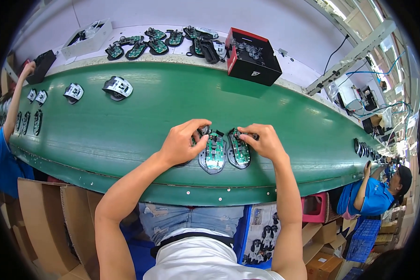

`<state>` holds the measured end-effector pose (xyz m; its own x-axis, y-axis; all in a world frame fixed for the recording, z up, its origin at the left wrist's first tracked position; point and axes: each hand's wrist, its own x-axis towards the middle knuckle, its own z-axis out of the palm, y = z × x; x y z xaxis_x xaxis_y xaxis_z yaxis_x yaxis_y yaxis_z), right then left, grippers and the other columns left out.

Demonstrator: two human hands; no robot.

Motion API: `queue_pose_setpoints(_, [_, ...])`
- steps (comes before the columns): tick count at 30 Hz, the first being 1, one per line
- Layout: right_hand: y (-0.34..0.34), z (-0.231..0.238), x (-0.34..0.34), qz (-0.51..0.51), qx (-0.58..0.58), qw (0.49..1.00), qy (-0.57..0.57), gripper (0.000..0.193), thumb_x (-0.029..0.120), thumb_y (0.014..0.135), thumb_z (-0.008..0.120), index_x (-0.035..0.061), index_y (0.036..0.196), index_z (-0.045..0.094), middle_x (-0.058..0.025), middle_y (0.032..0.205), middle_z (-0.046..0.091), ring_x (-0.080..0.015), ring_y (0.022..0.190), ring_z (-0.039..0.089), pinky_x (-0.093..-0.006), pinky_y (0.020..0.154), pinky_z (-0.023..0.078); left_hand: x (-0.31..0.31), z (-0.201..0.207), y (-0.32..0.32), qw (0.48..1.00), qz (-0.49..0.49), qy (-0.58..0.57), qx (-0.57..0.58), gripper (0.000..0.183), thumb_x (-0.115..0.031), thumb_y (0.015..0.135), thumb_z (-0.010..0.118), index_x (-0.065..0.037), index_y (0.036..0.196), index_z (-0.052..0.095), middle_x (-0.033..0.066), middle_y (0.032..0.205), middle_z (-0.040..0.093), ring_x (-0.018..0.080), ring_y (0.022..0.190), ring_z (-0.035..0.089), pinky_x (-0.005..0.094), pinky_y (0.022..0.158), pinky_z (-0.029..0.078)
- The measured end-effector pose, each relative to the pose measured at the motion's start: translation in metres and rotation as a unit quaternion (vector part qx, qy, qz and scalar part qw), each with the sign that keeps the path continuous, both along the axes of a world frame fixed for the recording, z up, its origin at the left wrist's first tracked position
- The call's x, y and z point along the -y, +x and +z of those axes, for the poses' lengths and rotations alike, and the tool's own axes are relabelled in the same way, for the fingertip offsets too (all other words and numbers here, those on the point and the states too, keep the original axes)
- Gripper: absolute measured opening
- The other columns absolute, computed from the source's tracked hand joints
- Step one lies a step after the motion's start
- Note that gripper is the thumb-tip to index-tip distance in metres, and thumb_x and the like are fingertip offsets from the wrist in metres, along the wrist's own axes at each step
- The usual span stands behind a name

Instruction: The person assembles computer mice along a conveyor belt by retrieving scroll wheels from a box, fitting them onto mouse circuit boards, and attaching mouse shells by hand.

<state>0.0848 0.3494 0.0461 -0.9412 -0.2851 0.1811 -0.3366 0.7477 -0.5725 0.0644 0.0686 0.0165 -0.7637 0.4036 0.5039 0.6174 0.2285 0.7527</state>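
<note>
So I'm looking at two green circuit boards seated in dark, mouse-shaped bases, smack in the middle of the frame on a long green work surface [158,114]. The left board [215,154] and the right board [239,150] sit just beside each other, tops pointing up-frame. A third dark base [184,164] peeks out from under the wrist on the left, mostly hidden.

The worker's left hand [185,140] is at the upper left edge of the left board, thumb and index finger bent toward each other with only a small gap, right by a small dark roundish part [204,130]. Can't tell if it's really pinched. The right hand [264,141] has its fingers curled in, thumb and index tips close together at the top of the right board; something dark shows under them, but I can't make out whether it's gripped.

Further out, white-and-black shells [118,88] are spaced along the upper left, with more boards [37,122] lined up below them. Along the top there's a ledge holding a bunch of loose boards [157,46], a white tray [102,31] and a black box with a red rim [254,72] full of small clear round bits. A co-worker's arm [14,102] reaches toward a dark bin at far left, and another person in a blue top [377,197] is at the right. Lower down: cardboard boxes [42,219] left, a pink stool [314,208] right.
</note>
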Motion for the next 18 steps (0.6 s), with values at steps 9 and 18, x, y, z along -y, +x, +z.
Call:
queue_pose_setpoints(9, [0.004, 0.003, -0.003, -0.140, -0.013, 0.951, -0.275, 0.025, 0.015, 0.094, 0.063, 0.0041, 0.115, 0.069, 0.0034, 0.074, 0.057, -0.0027, 0.063, 0.045, -0.0215, 0.052, 0.035, -0.004, 0.005, -0.001, 0.999, -0.004, 0.026, 0.024, 0.036, -0.005, 0.083, 0.070, -0.003, 0.118, 0.062, 0.0126, 0.091, 0.070, 0.0186, 0.076, 0.071, 0.0284, 0.062, 0.057])
queue_pose_setpoints(18, [0.014, 0.023, 0.046, -0.004, 0.237, 0.908, -0.346, 0.024, 0.017, 0.101, 0.054, 0.0053, 0.122, 0.054, -0.0031, 0.082, 0.061, -0.0083, 0.062, 0.050, -0.0221, 0.055, 0.040, 0.003, 0.005, -0.002, 0.999, -0.020, -0.027, -0.022, 0.032, -0.006, 0.084, 0.070, -0.002, 0.114, 0.060, 0.0100, 0.109, 0.071, 0.0229, 0.085, 0.072, 0.0316, 0.072, 0.059])
